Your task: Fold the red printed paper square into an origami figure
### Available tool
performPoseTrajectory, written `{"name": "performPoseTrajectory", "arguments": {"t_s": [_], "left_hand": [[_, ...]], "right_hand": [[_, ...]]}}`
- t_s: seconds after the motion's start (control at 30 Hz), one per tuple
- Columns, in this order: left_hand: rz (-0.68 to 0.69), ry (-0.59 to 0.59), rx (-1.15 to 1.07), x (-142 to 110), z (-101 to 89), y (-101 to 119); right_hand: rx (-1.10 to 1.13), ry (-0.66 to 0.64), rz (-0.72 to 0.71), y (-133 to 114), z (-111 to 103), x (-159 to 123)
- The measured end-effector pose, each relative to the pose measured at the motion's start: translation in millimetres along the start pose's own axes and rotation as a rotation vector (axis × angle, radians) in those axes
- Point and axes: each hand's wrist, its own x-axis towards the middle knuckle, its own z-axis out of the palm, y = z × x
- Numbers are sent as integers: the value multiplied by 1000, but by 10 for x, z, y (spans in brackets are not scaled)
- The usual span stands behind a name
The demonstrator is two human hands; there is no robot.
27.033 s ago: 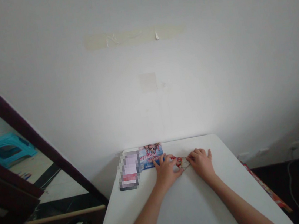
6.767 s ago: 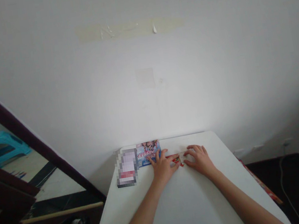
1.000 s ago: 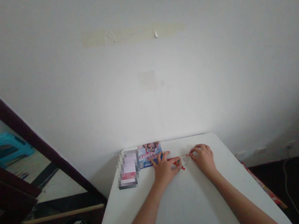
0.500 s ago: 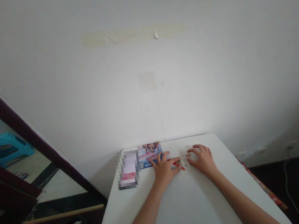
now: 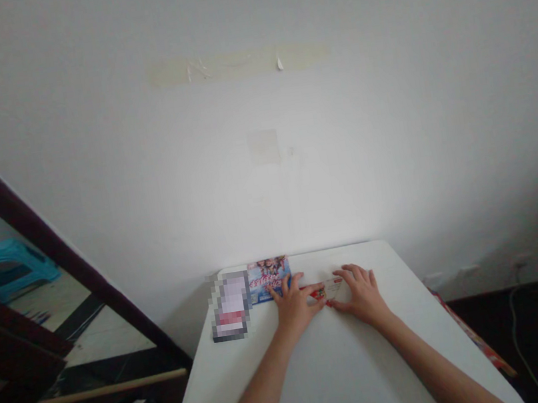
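Paper (image 5: 333, 288) on the white table (image 5: 335, 373), near the wall (image 5: 345, 170).
From here I see my left hand (image 5: 293, 305) spread wide at its red end, my right hand (image 5: 363, 293) wide around the pale end.

Dim, soft light; wall (image 5: 337, 184) brightest mid-frame, lower corners dark; fine detail blurred.

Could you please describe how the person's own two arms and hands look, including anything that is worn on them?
The bare left hand and bare right hand wear no gloves. Both slender forearms show no sleeve, watch or bracelet. I see no rings; nail details are too small to tell.
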Motion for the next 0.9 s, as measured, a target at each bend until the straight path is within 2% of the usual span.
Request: {"name": "performPoseTrajectory", "arguments": {"t_s": [0.33, 0.73, 0.9], "left_hand": [[-20, -22, 9, 5, -25, 12], [9, 57, -10, 11, 81, -66], [11, 96, -16, 12, 137, -100]], "right_hand": [[-13, -15, -14, -34, -31, -12], [84, 54, -72, 152, 21, 64], [52, 34, -102, 146, 37, 64]]}}
